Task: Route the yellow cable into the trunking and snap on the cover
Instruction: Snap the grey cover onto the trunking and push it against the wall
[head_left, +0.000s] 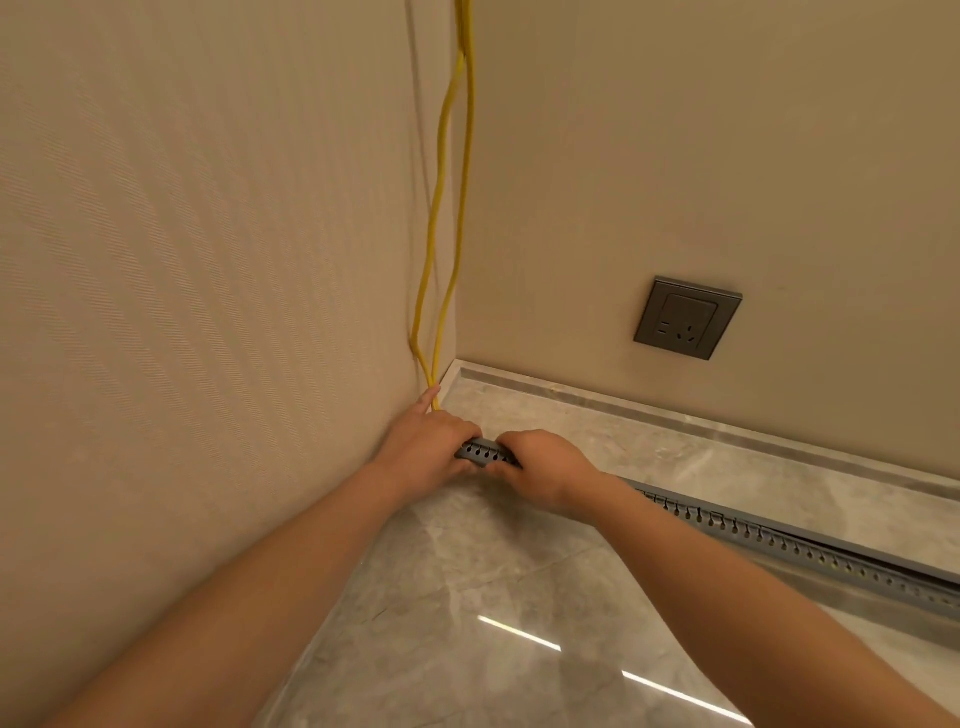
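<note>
Head view: both hands' fingers clamp trunking (485, 451) end (corner tight); floor (467, 597) open.

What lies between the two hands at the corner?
In the head view, a short bare stretch of the grey slotted trunking shows between the left hand and right hand; both grip it.

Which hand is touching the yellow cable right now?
The left hand, nearest the wall corner: its fingertip meets the yellow cable. The right hand grips only the grey trunking.
</note>
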